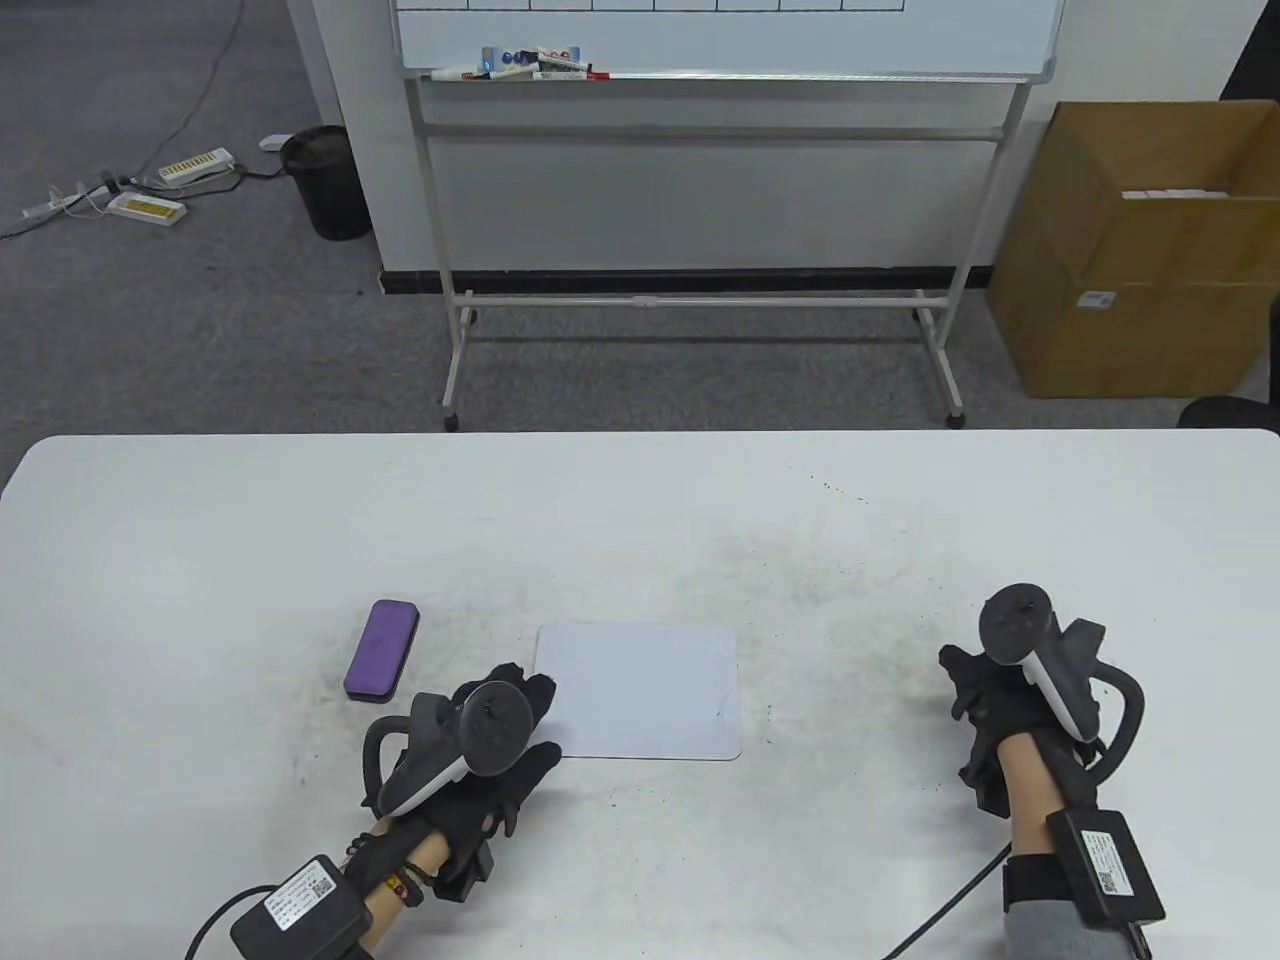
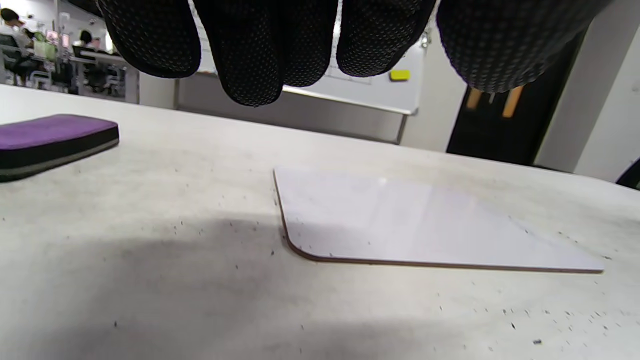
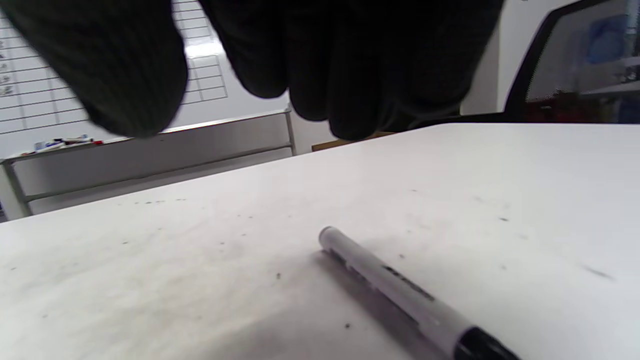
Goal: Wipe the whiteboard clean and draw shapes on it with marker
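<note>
A small blank whiteboard (image 1: 640,690) (image 2: 425,220) lies flat near the table's front middle. To its left is a purple eraser (image 1: 381,650) (image 2: 50,140). My left hand (image 1: 535,715) (image 2: 300,50) hovers at the board's near left corner, with its fingers hanging relaxed above the table and holding nothing. My right hand (image 1: 965,680) (image 3: 300,60) is far to the right of the board. Below it, a grey marker (image 3: 395,285) with a black cap lies on the table. The fingers hang over the marker without touching it. The table view hides the marker under that hand.
The white table (image 1: 200,560) is dusted with dark specks around the board. Behind it stand a large whiteboard on a frame (image 1: 720,40) with markers on its ledge, a cardboard box (image 1: 1140,270) at the right, and a black bin (image 1: 325,180) at the left.
</note>
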A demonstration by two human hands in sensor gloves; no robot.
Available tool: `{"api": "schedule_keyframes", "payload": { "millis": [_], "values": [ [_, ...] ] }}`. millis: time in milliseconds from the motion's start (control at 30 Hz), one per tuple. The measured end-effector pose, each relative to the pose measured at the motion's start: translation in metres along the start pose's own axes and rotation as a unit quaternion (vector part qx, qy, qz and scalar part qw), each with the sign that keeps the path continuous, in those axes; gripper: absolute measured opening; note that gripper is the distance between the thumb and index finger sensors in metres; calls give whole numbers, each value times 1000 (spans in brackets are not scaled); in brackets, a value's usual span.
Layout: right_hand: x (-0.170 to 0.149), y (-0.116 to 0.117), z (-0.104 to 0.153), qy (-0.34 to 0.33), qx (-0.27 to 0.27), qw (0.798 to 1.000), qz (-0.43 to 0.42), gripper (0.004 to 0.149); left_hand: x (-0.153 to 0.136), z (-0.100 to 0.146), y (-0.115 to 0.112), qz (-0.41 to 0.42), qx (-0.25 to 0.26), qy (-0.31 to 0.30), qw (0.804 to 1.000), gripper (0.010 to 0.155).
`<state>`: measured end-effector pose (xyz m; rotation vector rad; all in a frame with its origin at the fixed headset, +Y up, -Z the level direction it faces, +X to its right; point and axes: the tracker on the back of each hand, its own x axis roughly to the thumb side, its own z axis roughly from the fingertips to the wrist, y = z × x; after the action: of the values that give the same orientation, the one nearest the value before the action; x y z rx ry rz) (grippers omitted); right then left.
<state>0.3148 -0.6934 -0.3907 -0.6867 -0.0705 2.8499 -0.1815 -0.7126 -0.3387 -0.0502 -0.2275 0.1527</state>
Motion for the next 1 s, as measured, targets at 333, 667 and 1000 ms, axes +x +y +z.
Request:
{"api": "schedule_keyframes", "payload": {
  "millis": [333,667,1000],
  "values": [
    [-21,34,-18,66,49,992,93,78,-8,-2,-16,16,-33,-12,999,71],
    [-31,56,-30,89,72,990,84,79,-10,-1,-19,35,-40,-12,998,72],
    [-9,40,-21,37,85,995,-43,64,-6,0,-20,49,-30,-20,998,73]
  ]
}}
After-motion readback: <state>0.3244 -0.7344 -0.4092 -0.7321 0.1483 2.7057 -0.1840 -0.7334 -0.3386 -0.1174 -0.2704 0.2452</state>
